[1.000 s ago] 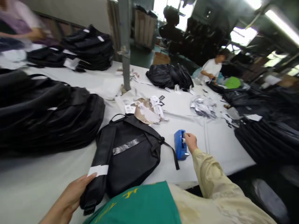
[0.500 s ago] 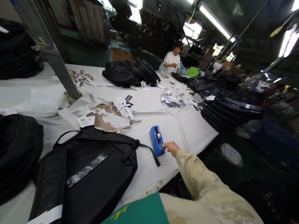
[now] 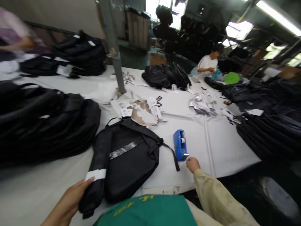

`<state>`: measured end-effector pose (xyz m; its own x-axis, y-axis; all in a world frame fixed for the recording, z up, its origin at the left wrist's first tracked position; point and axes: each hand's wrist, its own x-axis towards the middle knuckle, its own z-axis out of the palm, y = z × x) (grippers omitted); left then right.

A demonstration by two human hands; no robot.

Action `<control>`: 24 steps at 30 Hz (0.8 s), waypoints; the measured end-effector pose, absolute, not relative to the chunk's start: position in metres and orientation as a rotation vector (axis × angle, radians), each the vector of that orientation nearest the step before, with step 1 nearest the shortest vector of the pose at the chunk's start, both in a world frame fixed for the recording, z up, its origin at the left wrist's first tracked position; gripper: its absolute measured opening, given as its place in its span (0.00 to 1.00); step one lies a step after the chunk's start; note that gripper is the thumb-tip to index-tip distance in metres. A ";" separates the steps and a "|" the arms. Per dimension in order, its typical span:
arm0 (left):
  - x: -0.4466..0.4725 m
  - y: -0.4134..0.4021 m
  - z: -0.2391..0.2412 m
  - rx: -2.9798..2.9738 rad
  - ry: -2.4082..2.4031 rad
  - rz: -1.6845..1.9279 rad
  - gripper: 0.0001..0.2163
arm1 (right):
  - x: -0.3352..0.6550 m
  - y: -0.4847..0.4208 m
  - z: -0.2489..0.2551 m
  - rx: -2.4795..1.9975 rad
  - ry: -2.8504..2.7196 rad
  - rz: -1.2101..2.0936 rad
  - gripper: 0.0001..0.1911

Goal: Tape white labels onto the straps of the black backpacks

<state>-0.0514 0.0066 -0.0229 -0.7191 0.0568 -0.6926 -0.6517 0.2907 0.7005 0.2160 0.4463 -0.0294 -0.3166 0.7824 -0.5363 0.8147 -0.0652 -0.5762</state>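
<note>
A black backpack (image 3: 131, 166) lies on the white-covered table, straps up, with a shiny strip across its back. A white paper band (image 3: 96, 174) wraps one shoulder strap. My left hand (image 3: 72, 196) grips that strap at the band, thumb on top. To the right of the bag stands a blue tape dispenser (image 3: 179, 146) with a small roll inside. Just off its near end, my right hand (image 3: 193, 164) is closed in a pinch on what looks like the end of the tape, which is barely visible.
Stacked black bags (image 3: 47, 125) fill the left side, and more bags (image 3: 270, 135) pile at the right edge. Paper scraps (image 3: 145, 111) and silvery packets (image 3: 202, 103) lie beyond the backpack. A metal post (image 3: 115, 47) rises behind. Co-workers (image 3: 207, 66) are at the far side and far left.
The view has swung left. My left hand has come into view and holds the strap at the paper band. My right hand has drawn slightly away from the dispenser's near end.
</note>
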 end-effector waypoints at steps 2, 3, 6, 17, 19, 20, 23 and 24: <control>-0.048 -0.005 -0.027 -0.580 1.797 1.558 0.04 | 0.210 0.441 -0.026 1.602 2.216 -1.310 0.12; -0.046 -0.007 -0.028 -0.577 1.771 1.599 0.06 | 0.201 0.433 -0.023 1.434 2.260 -1.344 0.11; -0.044 -0.004 -0.031 -0.530 1.834 1.655 0.11 | 0.148 0.381 -0.006 0.787 2.291 -1.570 0.11; -0.032 0.001 -0.030 -0.226 2.173 1.512 0.21 | -0.047 0.169 -0.002 0.113 2.166 -1.336 0.12; -0.032 0.000 -0.030 -0.177 2.223 1.483 0.21 | -0.052 0.165 -0.007 0.186 2.223 -1.183 0.12; -0.032 0.000 -0.030 -0.157 2.246 1.468 0.20 | -0.053 0.164 -0.009 0.218 2.254 -1.124 0.11; -0.033 -0.004 -0.031 -0.125 2.277 1.434 0.18 | -0.056 0.163 -0.011 0.255 2.291 -1.052 0.09; -0.033 -0.005 -0.032 -0.118 2.276 1.424 0.18 | -0.057 0.162 -0.012 0.258 2.268 -1.058 0.09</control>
